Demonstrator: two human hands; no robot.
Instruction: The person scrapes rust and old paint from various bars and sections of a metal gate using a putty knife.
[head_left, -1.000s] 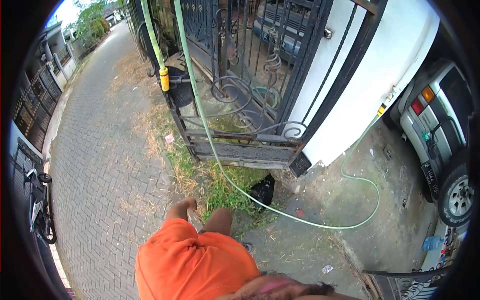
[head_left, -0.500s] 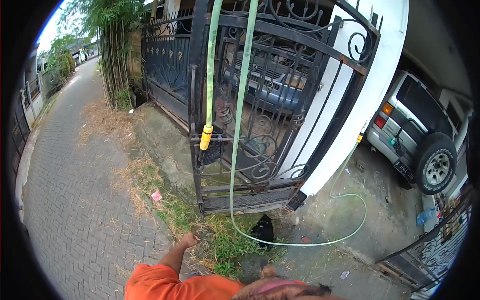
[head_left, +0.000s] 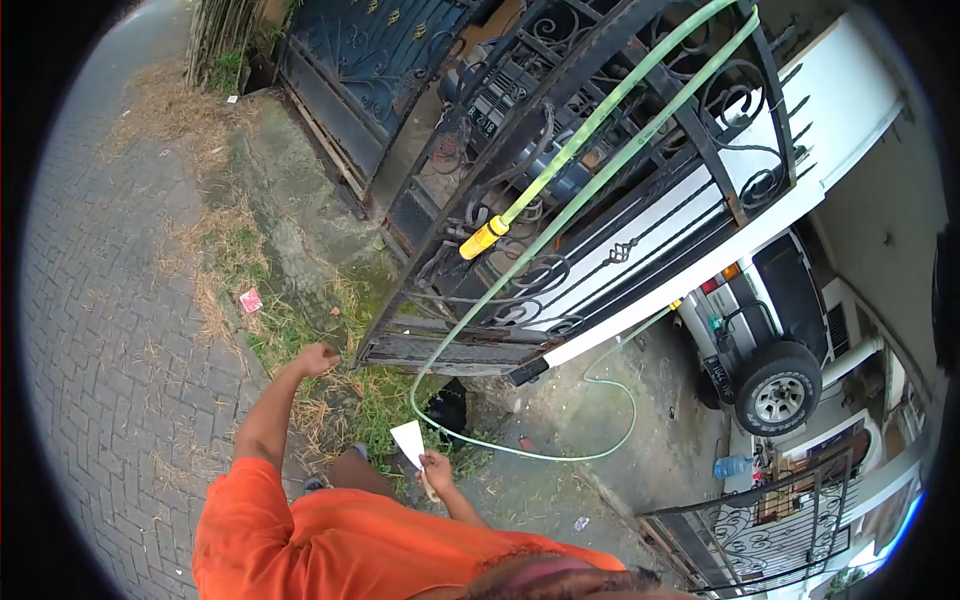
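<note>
My right hand [head_left: 436,470] is closed around the handle of a scraper [head_left: 408,442], its flat white blade pointing up and away from me. My left hand [head_left: 318,360] is held out over the grass strip, fingers curled in, with no object showing in it. Beyond it stands an open black iron gate leaf [head_left: 450,350]. A pale green hose [head_left: 570,150] hangs over its top bar. One end carries a yellow nozzle [head_left: 485,238], hanging against the bars.
The hose loops over the concrete driveway [head_left: 660,430], past a dark hole [head_left: 447,408] near my feet. A silver car with a spare wheel [head_left: 780,388] stands at the right, near a second gate [head_left: 750,520]. Brick paving [head_left: 130,330] runs along the left.
My view has tilted down and turned, and the gate appears slanted. My right hand has come forward, bringing the scraper into sight. My left arm shows more fully.
</note>
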